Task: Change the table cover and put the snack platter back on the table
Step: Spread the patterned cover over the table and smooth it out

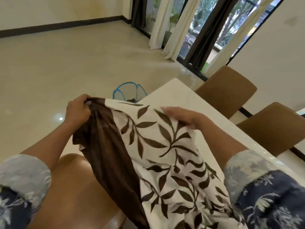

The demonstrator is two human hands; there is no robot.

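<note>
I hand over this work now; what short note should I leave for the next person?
Left hand grips the bunched brown edge of the leaf-print cover. Right hand, blurred, lies with straight fingers on it. The cover lies partly over the near end of the white table, not yet spread; the far end is uncovered. Snack platter not in view. To do: spread the cover, return the platter.
</note>
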